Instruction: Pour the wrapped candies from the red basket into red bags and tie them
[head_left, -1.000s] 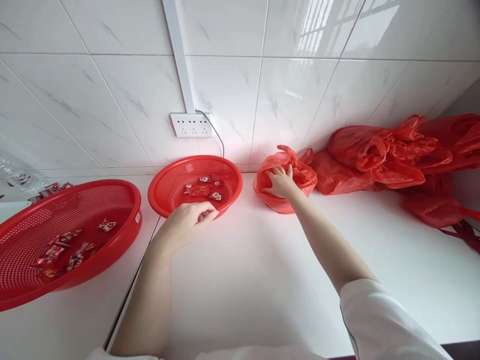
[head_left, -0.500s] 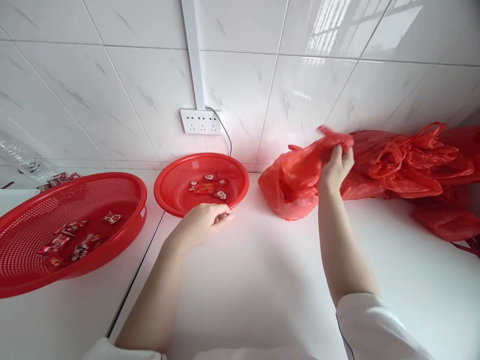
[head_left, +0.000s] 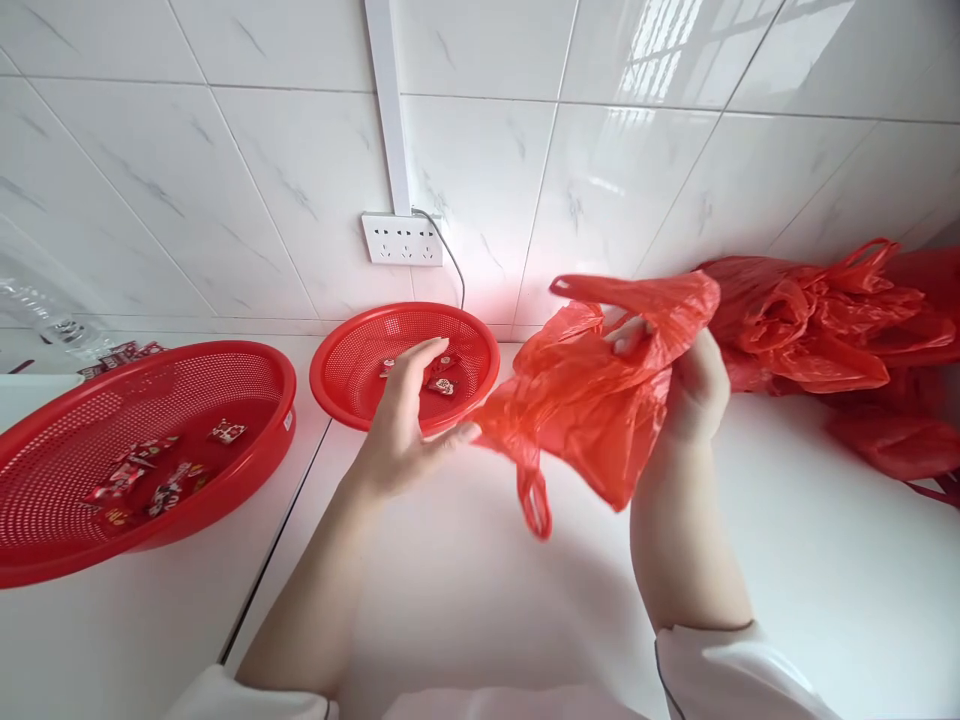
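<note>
A thin red plastic bag [head_left: 585, 400] hangs crumpled in the air over the white table, with its loop handles dangling. My right hand [head_left: 697, 385] grips it near the top on the right, some fingers hidden behind the film. My left hand [head_left: 409, 420] is open, thumb and fingers spread, the thumb tip right at the bag's left edge; whether they touch I cannot tell. Behind the left hand stands a small round red basket [head_left: 345, 340] with several wrapped candies [head_left: 445, 386] in it, partly covered by the fingers.
A larger red basket [head_left: 255, 370] holding wrapped candies [head_left: 169, 490] stands at the left. More red plastic bags [head_left: 817, 320] are piled against the tiled wall at the right. A power socket [head_left: 403, 240] with a cable is on the wall. A clear bottle [head_left: 52, 315] lies far left.
My right hand has lifted the red bag toward the middle and its handles now show. My left hand has opened from a loose curl and turned toward the bag.
</note>
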